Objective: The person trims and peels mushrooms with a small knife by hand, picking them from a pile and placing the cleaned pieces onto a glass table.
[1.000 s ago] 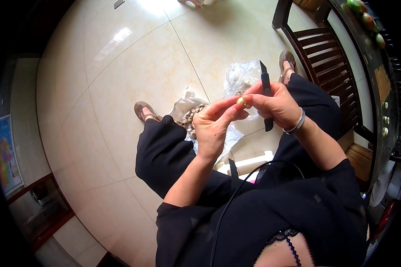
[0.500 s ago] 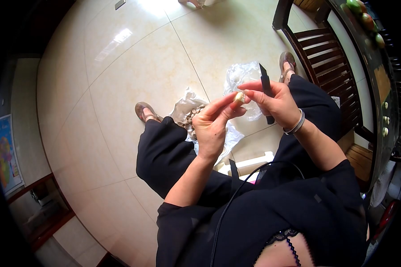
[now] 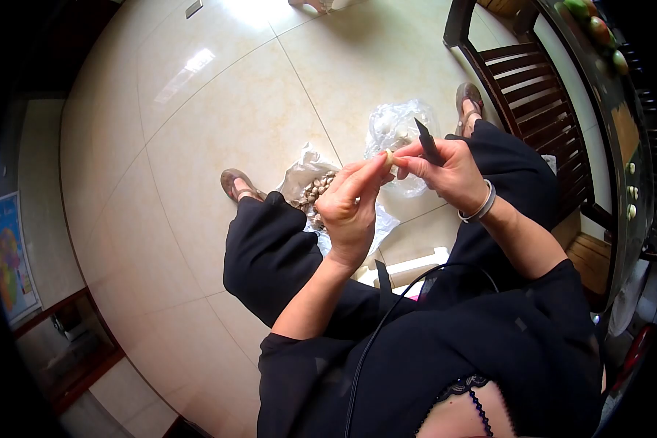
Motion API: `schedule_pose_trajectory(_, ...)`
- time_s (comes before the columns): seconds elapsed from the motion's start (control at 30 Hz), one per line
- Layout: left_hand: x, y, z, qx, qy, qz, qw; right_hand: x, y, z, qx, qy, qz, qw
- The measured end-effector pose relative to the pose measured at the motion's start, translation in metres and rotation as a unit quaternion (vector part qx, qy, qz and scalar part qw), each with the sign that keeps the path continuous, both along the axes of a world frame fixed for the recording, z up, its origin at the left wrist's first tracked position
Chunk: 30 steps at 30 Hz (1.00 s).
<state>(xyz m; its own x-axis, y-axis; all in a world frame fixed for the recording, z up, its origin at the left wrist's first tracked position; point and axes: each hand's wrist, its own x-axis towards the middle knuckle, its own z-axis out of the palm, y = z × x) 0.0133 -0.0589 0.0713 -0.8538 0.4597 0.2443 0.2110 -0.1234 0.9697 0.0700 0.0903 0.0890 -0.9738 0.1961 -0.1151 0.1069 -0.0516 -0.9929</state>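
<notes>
A small pale piece that looks like a peeled garlic clove is pinched in the fingertips of my left hand. My right hand grips a black knife, its pointed end slanting up and away. The right thumb and forefinger also touch the clove. Below my left hand lies an open white plastic bag holding a heap of brownish unpeeled cloves, partly covered by the hand. Beyond my right hand a clear plastic bag with some whitish pieces rests on the floor.
Tiled floor surrounds my feet. At right stands a dark slatted wooden chair against a dark table bearing green and reddish fruit. A black cord runs down across my lap. Something white shows between my legs.
My right hand has turned the knife so that less of it shows and its tip leans left. Both hands have shifted slightly around the clove, and the left fingers are straighter.
</notes>
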Motion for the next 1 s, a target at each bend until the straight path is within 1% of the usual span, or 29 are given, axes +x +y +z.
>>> schedule_pose_trajectory(0.27, -0.0010, 0.0008, -0.0018, -0.018, 0.056, 0.006, 0.998, 0.0002, 0.0041, 0.0031, 0.051, 0.003, 0.019, 0.998)
schedule_pose_trajectory(0.33, -0.0019, 0.0007, -0.0008, -0.048, 0.106, 0.012, 0.993, 0.0003, 0.0044, 0.0035, 0.060, 0.003, 0.024, 0.998)
schedule_pose_trajectory(0.53, -0.0014, 0.0019, -0.0011, -0.034, 0.102, 0.011, 0.994, 0.0010, 0.0052, 0.0005, 0.036, -0.007, 0.011, 0.999)
schedule_pose_trajectory(0.6, -0.0007, 0.0017, -0.0004, -0.034, 0.096, 0.006, 0.995, 0.0016, 0.0054, 0.0002, 0.070, -0.011, 0.001, 0.997)
schedule_pose_trajectory(0.67, -0.0001, 0.0008, 0.0005, -0.034, 0.091, 0.001, 0.995, 0.0017, 0.0044, -0.0014, 0.063, -0.009, -0.005, 0.998)
schedule_pose_trajectory(0.73, 0.0006, -0.0002, 0.0016, -0.008, 0.027, -0.030, 0.999, 0.0015, 0.0037, -0.0014, 0.056, -0.007, -0.011, 0.998)
schedule_pose_trajectory(0.77, 0.0004, -0.0003, 0.0013, -0.008, 0.027, -0.031, 0.999, 0.0012, 0.0035, -0.0008, 0.056, -0.007, -0.017, 0.998)
schedule_pose_trajectory(0.83, 0.0003, -0.0005, 0.0001, 0.017, -0.057, -0.042, 0.997, 0.0014, 0.0043, 0.0017, 0.056, -0.007, -0.023, 0.998)
schedule_pose_trajectory(0.87, 0.0000, -0.0006, 0.0011, 0.017, -0.057, -0.042, 0.997, 0.0019, 0.0050, 0.0039, 0.057, -0.027, -0.021, 0.998)
schedule_pose_trajectory(0.93, -0.0012, -0.0013, 0.0042, 0.028, -0.175, -0.062, 0.982, 0.0022, 0.0055, 0.0044, 0.058, -0.048, -0.019, 0.997)
schedule_pose_trajectory(0.97, -0.0024, -0.0017, 0.0049, 0.028, -0.175, -0.062, 0.982, 0.0020, 0.0054, 0.0033, 0.059, -0.033, -0.038, 0.997)
schedule_pose_trajectory(1.0, -0.0039, -0.0018, 0.0055, 0.053, -0.261, -0.070, 0.961, 0.0018, 0.0056, 0.0027, 0.059, -0.018, -0.058, 0.996)
